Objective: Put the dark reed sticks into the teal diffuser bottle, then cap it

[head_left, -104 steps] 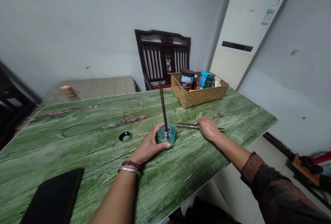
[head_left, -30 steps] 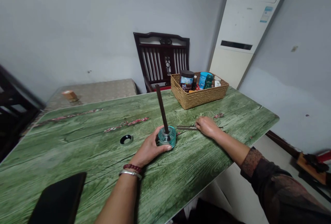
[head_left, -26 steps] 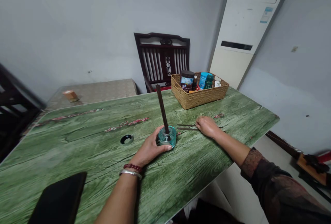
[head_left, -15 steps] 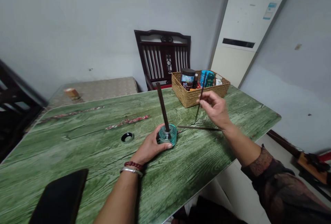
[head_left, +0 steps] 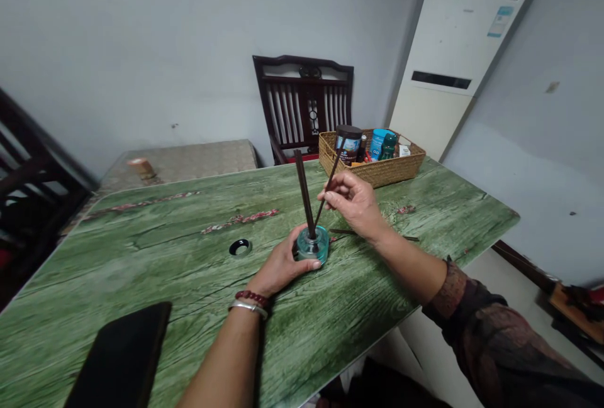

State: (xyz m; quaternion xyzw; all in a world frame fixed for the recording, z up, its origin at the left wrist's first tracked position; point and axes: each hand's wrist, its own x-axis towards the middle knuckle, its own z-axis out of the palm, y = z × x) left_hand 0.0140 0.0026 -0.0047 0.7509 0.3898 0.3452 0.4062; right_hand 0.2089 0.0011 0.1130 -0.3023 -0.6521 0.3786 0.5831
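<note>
A teal glass bottle stands on the green wood-patterned table, with my left hand wrapped round its left side. Dark sticks rise in a bundle from its neck, leaning slightly left. Between the thumb and fingertips of my right hand is a single dark stick, tilted, its lower end at the bottle's mouth. Another dark stick lies on the table, partly hidden behind my right hand. A black and silver ring-shaped cap lies left of the bottle.
A wicker basket of jars and bottles stands behind my right hand. At the lower left lies a dark flat object on the green table. A dark wooden chair is beyond the table, and a roll-shaped item sits at the far left.
My right hand has moved left with its stick, bringing the lower end to the bottle's mouth. My left hand still holds the bottle. The view has shifted slightly.
</note>
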